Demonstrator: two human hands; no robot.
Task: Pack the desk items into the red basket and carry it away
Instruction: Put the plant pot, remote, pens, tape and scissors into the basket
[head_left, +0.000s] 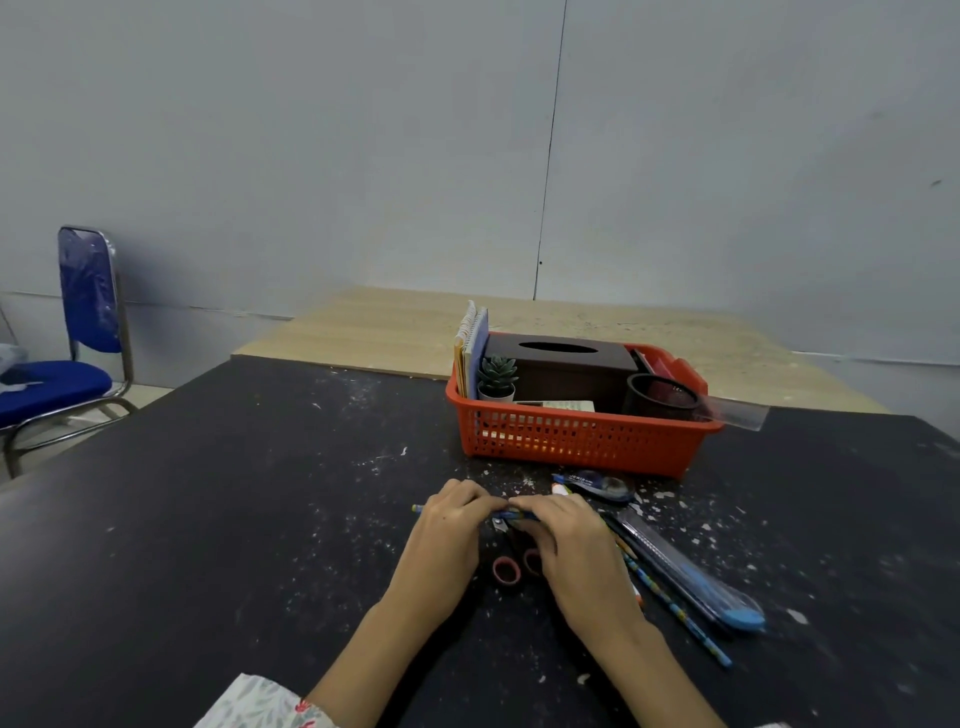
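On the dark counter (260, 519), toward its far right, sits one red basket (571, 441) holding two upright spiral notebooks (472, 348), one small potted succulent (497, 376), one brown tissue box (566, 364), one black mesh cup (660, 397) and one clear ruler (737, 413) poking over its right rim. Just in front of it lie one correction-tape dispenser (597, 483) and, nearer, one blue-capped pen case (691, 571) beside one patterned pencil (675, 608). Both hands meet over one pair of red-handled scissors (506, 569): the left hand (447, 530) and right hand (561, 540) each have fingers curled, pinching one blue pencil (511, 514). One blue chair (78, 353) stands far left.
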